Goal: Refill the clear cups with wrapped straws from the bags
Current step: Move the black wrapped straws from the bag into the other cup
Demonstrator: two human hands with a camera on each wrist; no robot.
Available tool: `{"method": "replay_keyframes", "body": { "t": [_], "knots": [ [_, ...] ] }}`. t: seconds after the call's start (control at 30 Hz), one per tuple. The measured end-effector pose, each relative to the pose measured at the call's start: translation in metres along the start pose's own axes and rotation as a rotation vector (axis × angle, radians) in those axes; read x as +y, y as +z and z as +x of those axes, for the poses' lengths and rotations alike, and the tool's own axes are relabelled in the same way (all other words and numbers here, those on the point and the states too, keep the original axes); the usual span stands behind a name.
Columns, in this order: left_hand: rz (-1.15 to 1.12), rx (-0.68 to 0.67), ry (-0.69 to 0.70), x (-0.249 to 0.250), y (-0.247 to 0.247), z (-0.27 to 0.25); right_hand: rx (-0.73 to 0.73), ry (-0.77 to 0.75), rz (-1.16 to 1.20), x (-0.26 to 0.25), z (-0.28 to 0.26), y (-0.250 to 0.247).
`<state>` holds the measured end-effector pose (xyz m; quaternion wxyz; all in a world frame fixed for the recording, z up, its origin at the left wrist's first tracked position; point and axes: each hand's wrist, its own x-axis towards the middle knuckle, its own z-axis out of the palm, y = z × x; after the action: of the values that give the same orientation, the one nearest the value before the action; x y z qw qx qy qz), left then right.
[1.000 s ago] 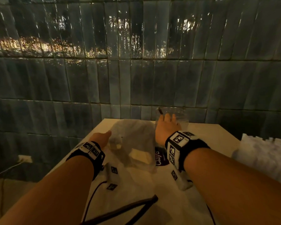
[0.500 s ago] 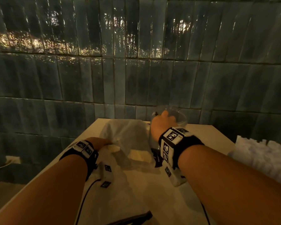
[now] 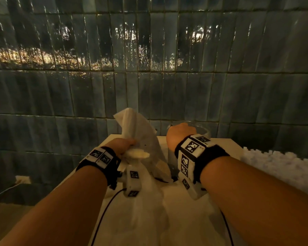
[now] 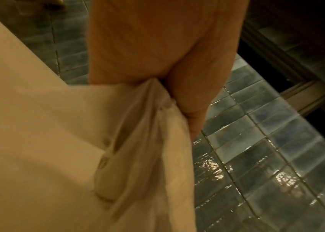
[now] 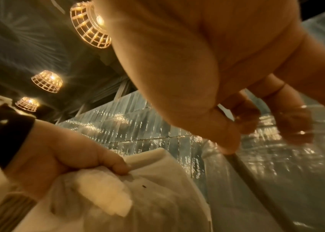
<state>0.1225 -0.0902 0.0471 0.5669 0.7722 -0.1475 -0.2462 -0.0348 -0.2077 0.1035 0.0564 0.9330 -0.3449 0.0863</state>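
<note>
We see the left hand point(image 3: 125, 146) closed around the gathered neck of a thin, translucent white plastic bag point(image 3: 142, 139), fingers curled tight over the bunched film; the left wrist view shows the thumb point(image 4: 193, 100) pressing the crumpled plastic against the palm. Above that grip the loose top of the bag rises in a floppy peak, and below it the bag's body hangs down onto the pale cream tabletop point(image 3: 226, 148). Just under the curled fingers a bundle of white paper-wrapped straws point(image 5: 106, 196) shows through the film, their ends lined up close to the knuckles.

Just to the right of that grip, the right hand point(image 3: 180, 134) is on the rim of a clear, round plastic cup point(image 3: 202, 130). From the right wrist view the thumb point(image 5: 225, 138) sits against the cup's edge and the fingers curl over it on the far side, so we read this hand as gripping the cup at its lip. The cup stands on the table right beside the bag, against the wall of glossy blue-grey tiles point(image 3: 149, 86). We cannot tell whether any straws are in it
</note>
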Motion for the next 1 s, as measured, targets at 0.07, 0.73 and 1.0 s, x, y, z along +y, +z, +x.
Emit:
{"method": "replay_keyframes", "body": {
  "t": [0.07,0.73,1.0],
  "knots": [
    [-0.066,-0.024,0.017,0.005,0.0,-0.009,0.012,-0.04,-0.01,0.002,-0.014,-0.013],
    [-0.285,0.105,0.488,-0.008,-0.021,-0.16,-0.047,-0.326,-0.03,0.002,-0.161,-0.038],
    [-0.351,-0.01,0.496,-0.047,-0.043,-0.208,0.218,-0.266,0.336,0.012,-0.179,-0.03]
  ]
}}
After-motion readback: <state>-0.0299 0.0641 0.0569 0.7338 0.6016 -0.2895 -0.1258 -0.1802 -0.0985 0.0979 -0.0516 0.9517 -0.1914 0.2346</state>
